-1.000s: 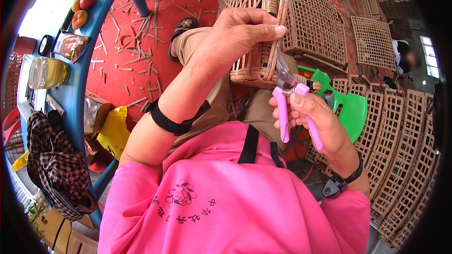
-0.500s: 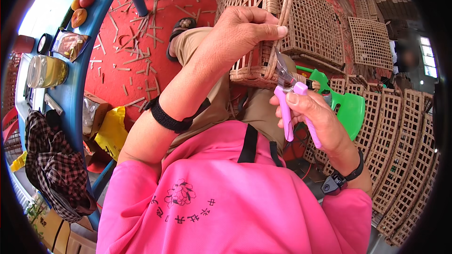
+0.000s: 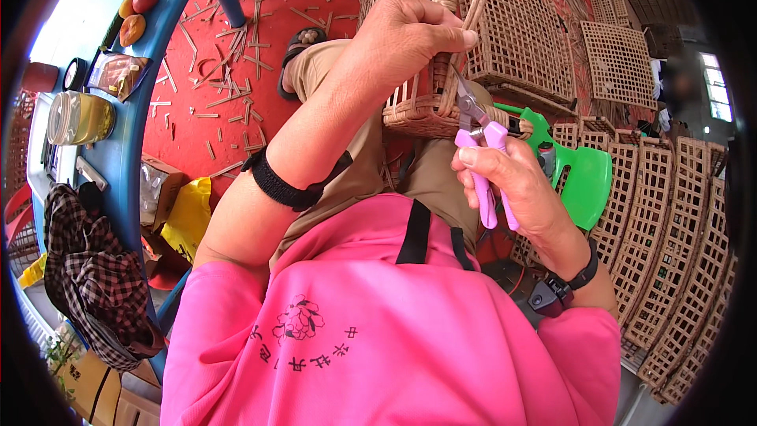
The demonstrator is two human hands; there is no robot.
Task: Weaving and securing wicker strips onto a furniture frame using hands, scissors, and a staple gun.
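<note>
My left hand is closed in a pinch on a thin tan wicker strip that stands up beside a woven wicker basket. The basket rests at my knees, its thick braided rim toward me. My right hand is wrapped round a pair of pruning shears with pinkish-purple handles and metal blades. The blade tips point up at the basket's corner, just below my left fingers. Whether the blades touch a strip, I cannot tell.
A blue table at left carries fruit, a lidded jar and a checked cloth. Cut strips litter the red floor. A green plastic chair and stacked wicker panels stand at right.
The shears' handles have come closer together in my right hand, which has shifted slightly left. My left hand has risen a little, still pinching the strip.
</note>
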